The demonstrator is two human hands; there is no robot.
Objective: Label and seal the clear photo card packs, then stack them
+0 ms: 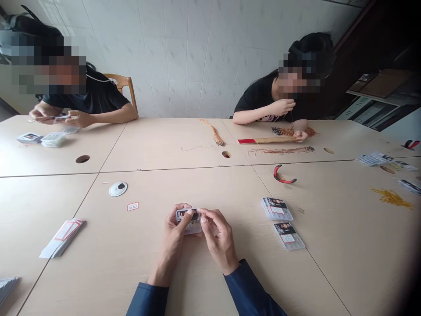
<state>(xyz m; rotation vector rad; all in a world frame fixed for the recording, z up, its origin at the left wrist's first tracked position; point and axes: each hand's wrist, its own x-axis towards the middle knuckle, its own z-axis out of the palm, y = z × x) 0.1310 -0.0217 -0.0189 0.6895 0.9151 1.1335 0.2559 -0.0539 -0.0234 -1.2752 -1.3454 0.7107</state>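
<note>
Over pale table [204,281], left hand [174,230] and right hand [217,235], fingers curled, pinch 1 small packet [189,219].

Small packing wkshop: joined tables [158,149] w/ packet stacks [277,208], cord bundles [217,134].

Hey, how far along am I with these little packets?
Seemingly done: the far pile and near pile of packets at your right. In hand: one packet, held between left hand and right hand. Probably left: the flat stack at your left, untouched.
</note>
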